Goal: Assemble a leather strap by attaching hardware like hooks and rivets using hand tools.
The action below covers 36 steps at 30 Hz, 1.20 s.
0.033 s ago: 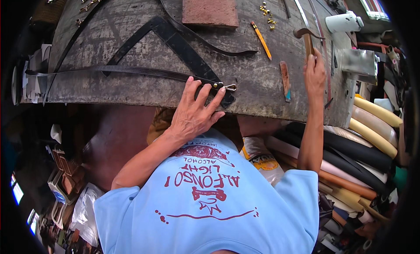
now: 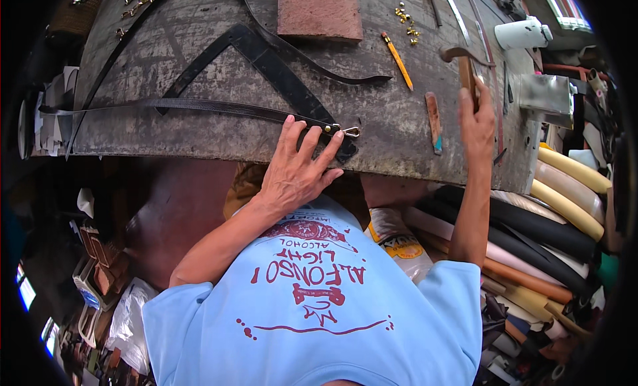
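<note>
My left hand [image 2: 297, 156] lies with spread fingers at the near edge of the worktable. Its fingertips touch a long dark leather strap [image 2: 219, 106] close to the strap's riveted end. A silver snap hook [image 2: 350, 131] is fixed to that end, just beyond my index fingertip. My right hand [image 2: 477, 120] is closed around the wooden handle of a hammer [image 2: 468, 77]. The hammer's dark, curved head points away from me, over the table's right side. Between my hands lies a worn flat stick with a blue-green tip [image 2: 434, 123].
A black metal square [image 2: 266, 60] lies beyond the strap. Farther off are a reddish block [image 2: 319, 13], a yellow pencil [image 2: 397, 61] and small brass rivets [image 2: 409, 27]. A white bottle [image 2: 522, 34] and a metal can [image 2: 546, 97] stand right. Rolled material [image 2: 551, 226] is stacked below.
The hammer has shifted slightly left and turned a little, with my right hand and forearm moving along. My left hand and the strap stay in place.
</note>
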Motion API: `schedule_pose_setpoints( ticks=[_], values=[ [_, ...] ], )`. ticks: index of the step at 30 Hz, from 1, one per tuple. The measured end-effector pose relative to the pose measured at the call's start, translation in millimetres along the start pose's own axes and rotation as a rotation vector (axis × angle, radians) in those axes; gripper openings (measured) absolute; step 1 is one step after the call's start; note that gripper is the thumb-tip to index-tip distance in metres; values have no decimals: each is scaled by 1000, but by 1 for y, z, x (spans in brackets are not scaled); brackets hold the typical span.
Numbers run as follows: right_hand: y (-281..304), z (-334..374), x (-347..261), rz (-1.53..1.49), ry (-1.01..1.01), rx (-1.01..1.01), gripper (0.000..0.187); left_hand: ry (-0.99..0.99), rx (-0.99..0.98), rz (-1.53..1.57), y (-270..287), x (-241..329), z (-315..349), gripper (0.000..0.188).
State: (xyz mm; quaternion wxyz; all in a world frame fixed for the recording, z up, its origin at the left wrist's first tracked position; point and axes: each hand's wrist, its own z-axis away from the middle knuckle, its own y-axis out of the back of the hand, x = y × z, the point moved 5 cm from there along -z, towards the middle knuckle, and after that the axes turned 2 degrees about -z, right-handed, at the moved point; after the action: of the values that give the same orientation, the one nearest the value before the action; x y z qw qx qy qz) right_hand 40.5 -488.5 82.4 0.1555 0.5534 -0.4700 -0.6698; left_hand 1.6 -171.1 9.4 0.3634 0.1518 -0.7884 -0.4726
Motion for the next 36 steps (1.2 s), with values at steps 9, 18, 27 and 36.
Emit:
schedule_pose_setpoints(
  ticks=[9, 18, 27, 36],
  values=[
    [-36, 128, -90, 11, 469, -331, 41, 8, 64, -15, -6, 1, 4, 69],
    [-40, 127, -85, 63, 530, -191, 47, 31, 17, -44, -3, 3, 0, 71],
    [-33, 131, -67, 11, 396, -181, 45, 95, -6, -100, -2, 14, -8, 67],
    [-40, 134, -78, -80, 414, -212, 45, 90, -21, -99, -10, 11, -3, 70]
  ],
)
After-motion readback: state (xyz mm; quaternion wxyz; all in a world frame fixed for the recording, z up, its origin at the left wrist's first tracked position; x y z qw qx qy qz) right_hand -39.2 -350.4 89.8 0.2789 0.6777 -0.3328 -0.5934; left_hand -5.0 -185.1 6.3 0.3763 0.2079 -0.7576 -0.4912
